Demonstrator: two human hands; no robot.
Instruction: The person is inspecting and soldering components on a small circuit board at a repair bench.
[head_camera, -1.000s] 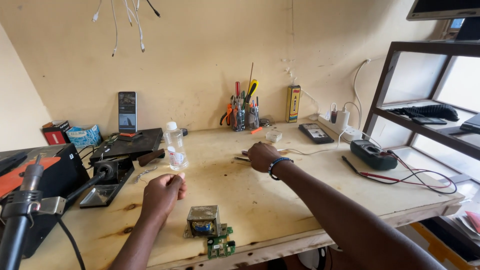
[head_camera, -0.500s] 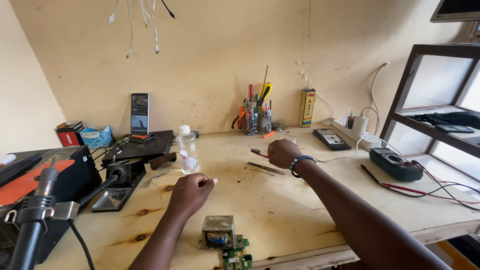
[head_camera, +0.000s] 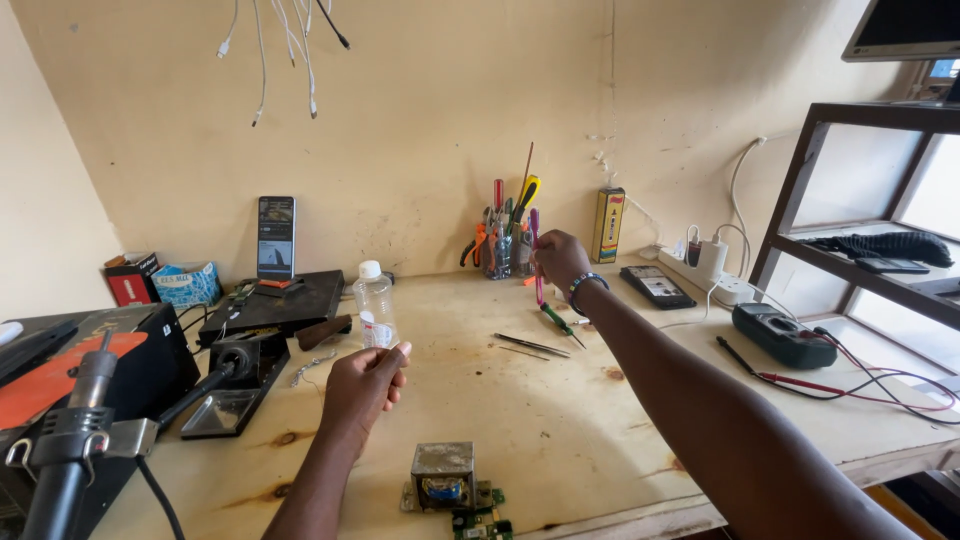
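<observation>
My right hand (head_camera: 560, 262) is stretched out over the wooden bench (head_camera: 560, 430) and grips a pink-handled screwdriver (head_camera: 537, 240), held upright beside the cup of tools (head_camera: 503, 248). My left hand (head_camera: 362, 388) hovers in front of a clear plastic bottle (head_camera: 376, 305), thumb and forefinger pinched together; I cannot see anything between them. A green-handled screwdriver (head_camera: 555, 320) and thin tweezers (head_camera: 530, 345) lie below the right hand. A small transformer on a circuit board (head_camera: 445, 478) sits at the near edge.
A soldering iron stand (head_camera: 235, 385) and a black station (head_camera: 60, 370) fill the left. A phone (head_camera: 276, 237) leans on the wall. A multimeter (head_camera: 778, 335) with red leads, a power strip (head_camera: 705, 268) and a dark shelf (head_camera: 860, 260) are on the right.
My right hand has risen from the benchtop and now holds the pink screwdriver upright near the tool cup. My left hand has stayed near the bottle, its fingers now pinched.
</observation>
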